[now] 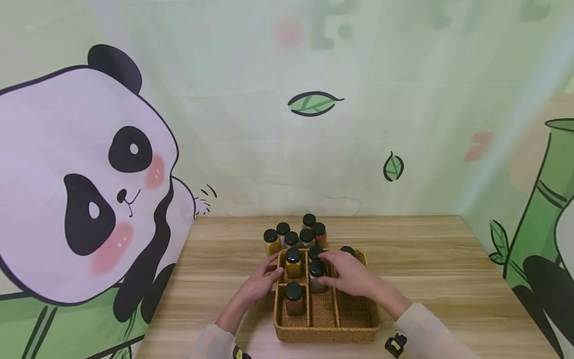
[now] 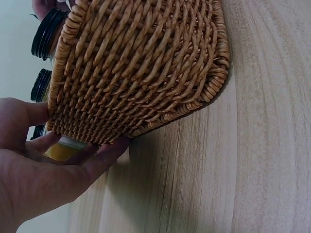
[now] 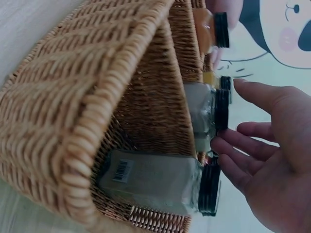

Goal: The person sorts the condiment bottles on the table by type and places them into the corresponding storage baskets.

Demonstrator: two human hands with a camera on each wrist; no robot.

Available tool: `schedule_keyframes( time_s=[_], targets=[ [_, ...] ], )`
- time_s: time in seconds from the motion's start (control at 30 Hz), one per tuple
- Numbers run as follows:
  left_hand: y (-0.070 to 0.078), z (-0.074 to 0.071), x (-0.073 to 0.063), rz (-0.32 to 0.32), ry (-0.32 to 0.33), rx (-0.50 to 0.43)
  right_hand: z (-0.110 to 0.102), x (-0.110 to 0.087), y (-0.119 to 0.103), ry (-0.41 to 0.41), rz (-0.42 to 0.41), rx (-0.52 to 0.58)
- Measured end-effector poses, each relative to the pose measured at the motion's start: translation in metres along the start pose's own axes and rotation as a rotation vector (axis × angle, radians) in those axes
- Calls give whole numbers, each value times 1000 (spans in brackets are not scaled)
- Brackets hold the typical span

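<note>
A wicker basket [image 1: 327,335] with dividers stands on the wooden table. My left hand [image 1: 260,281] holds its back left corner, thumb at the rim and fingers round the outer wall in the left wrist view. In the middle compartment, a black-lidded jar of greyish powder [image 1: 317,280] stands in front of another jar [image 1: 316,252]. Over their lids is my right hand [image 1: 352,274], its fingers loosely spread beside the lids in the right wrist view. The left compartments hold a yellow jar [image 1: 293,267] and a reddish-brown jar [image 1: 294,303]. A pale jar [image 3: 150,179] stands in the right compartment.
Behind the basket several black-lidded spice jars stand close together, among them a yellow one [image 1: 271,245] and a red one [image 1: 320,234]. A cloth backdrop [image 1: 251,149] printed with pandas and leaves hangs along the table's [image 1: 417,259] back edge.
</note>
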State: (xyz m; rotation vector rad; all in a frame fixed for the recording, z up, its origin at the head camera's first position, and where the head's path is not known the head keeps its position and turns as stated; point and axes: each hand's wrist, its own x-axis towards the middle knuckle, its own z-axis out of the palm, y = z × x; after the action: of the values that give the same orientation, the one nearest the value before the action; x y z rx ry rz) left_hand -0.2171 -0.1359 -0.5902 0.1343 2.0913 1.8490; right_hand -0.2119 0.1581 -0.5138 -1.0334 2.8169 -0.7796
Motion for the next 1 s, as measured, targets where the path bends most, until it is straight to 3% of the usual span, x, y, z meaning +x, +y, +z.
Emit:
schedule_keyframes(
  time_s=[0.5,0.83,1.0],
  targets=[
    [-1,1,4,0,-1,-7,-32,-2,17,83,64,204],
    [-1,2,3,2,-11,-5,-53,-17,53,220,136,364],
    [-2,-1,2,1,-9,-16,-46,-29,75,256,220,374]
  ],
)
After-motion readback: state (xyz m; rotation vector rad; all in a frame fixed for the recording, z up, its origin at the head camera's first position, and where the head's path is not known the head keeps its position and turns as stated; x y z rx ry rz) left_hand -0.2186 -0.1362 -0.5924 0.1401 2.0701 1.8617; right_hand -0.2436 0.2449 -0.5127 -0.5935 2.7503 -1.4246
